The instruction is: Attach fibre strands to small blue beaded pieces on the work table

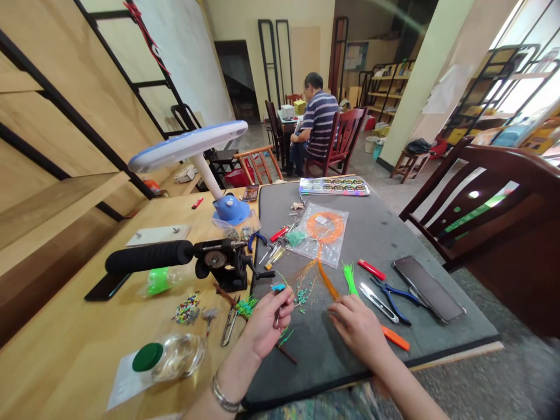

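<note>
My left hand (269,318) is closed, thumb and fingers pinching a small blue piece (278,287) with thin green and yellowish strands. Something narrow and dark shows between its lower fingers; its kind is unclear. On the grey mat (315,361), my right hand (361,326) has curled fingers at the lower end of a bundle of orange strands (328,281); its fingertips are partly hidden. Small teal beads (301,296) lie between the hands. Bright green strands (350,279) are just beyond the right hand. Green rubbery bits (246,307) and a thin brown stick (287,353) lie by the left hand.
A black clamp-like vise (223,265) with a crank stands left, near a blue-based lamp (231,209). Thread snips (378,303), blue-handled pliers (396,300), an orange cutter (395,338) and a phone (429,289) lie right. A green-lidded jar (179,357) is front left. A person (321,119) sits behind.
</note>
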Motion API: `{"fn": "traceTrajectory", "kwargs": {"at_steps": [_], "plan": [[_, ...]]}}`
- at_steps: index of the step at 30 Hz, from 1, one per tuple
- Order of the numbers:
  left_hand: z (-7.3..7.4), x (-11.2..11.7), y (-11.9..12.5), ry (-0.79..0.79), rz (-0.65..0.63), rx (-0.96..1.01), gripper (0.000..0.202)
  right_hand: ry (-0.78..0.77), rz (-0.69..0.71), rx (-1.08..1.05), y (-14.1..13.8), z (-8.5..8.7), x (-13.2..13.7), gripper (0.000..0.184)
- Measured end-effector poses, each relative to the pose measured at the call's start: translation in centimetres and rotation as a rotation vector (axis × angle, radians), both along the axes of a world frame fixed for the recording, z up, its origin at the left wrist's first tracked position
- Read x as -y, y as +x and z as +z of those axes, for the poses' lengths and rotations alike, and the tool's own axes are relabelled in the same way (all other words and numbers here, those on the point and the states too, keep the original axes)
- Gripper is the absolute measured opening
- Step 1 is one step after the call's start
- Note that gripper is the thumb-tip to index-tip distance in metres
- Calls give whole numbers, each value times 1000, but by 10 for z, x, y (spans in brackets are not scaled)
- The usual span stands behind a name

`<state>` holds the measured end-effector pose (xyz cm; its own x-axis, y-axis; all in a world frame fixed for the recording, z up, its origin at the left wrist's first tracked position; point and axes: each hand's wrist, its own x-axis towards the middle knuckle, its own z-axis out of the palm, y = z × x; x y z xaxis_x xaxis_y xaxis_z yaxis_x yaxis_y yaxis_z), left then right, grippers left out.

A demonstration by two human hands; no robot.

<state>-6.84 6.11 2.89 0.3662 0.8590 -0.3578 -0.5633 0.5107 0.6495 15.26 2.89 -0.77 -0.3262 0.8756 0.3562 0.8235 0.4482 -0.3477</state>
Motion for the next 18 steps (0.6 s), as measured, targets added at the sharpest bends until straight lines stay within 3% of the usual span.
{"fn": "traceTrajectory", "kwargs": {"at_steps": [5, 9, 14, 18], "plan": [[-1, 14, -9, 9, -33, -18, 25, -32, 62, -12, -2, 4, 13, 16], [-1, 27, -4, 57, -155, -138, 25, -58, -41, -80, 15, 10, 38, 18], [1, 35, 12, 300, -409, -433, 22, -159, -121, -99, 25, 10, 83, 14], [1, 38, 27, 489, -533, -517, 18, -249, -131, -24, 15, -2, 112, 12]]}}
